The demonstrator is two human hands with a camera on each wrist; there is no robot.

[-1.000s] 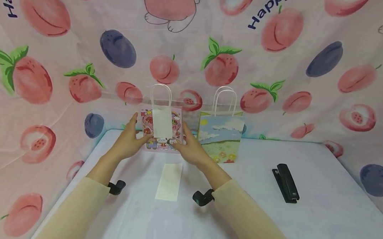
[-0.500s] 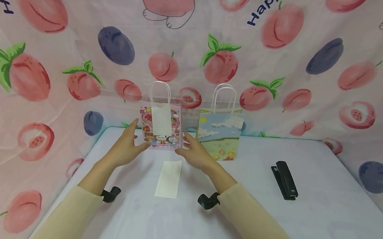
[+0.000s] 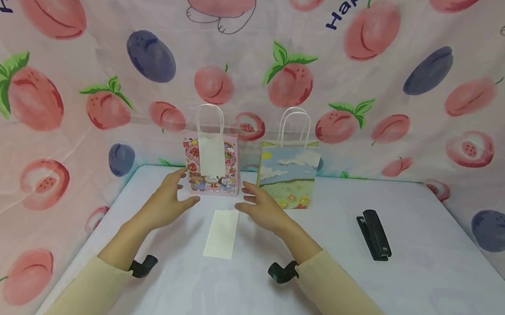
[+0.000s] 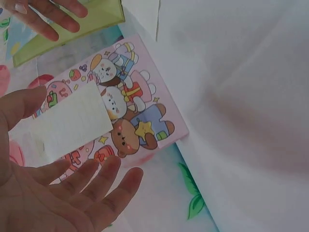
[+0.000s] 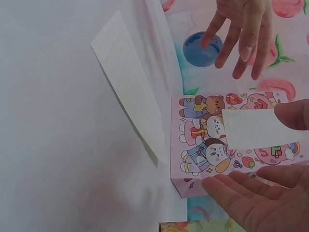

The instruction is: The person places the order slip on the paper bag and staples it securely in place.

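A pink paper gift bag (image 3: 232, 177) with cartoon animals and white handles stands upright at the back of the table. A pale lined paper slip (image 3: 212, 154) hangs down its front from the top edge. My left hand (image 3: 167, 201) is just left of the bag, fingers spread and holding nothing. On the other side my right hand (image 3: 265, 206) is also spread, its fingertips near the bag's lower right corner. Both wrist views show this pink bag (image 4: 166, 111) between relaxed fingers. A second pale paper slip (image 3: 221, 234) lies flat on the table in front of the bag.
To the right stands a gift bag (image 3: 291, 174) with a sky-and-meadow print and white handles, partly behind my right hand. A black stapler (image 3: 374, 235) lies farther right on the white tabletop (image 3: 418, 267). A fruit-print cloth (image 3: 247, 45) rises behind the table.
Both hands have let go of the pink bag and drawn back toward me, spreading apart. The bag stays standing with the slip on its front.
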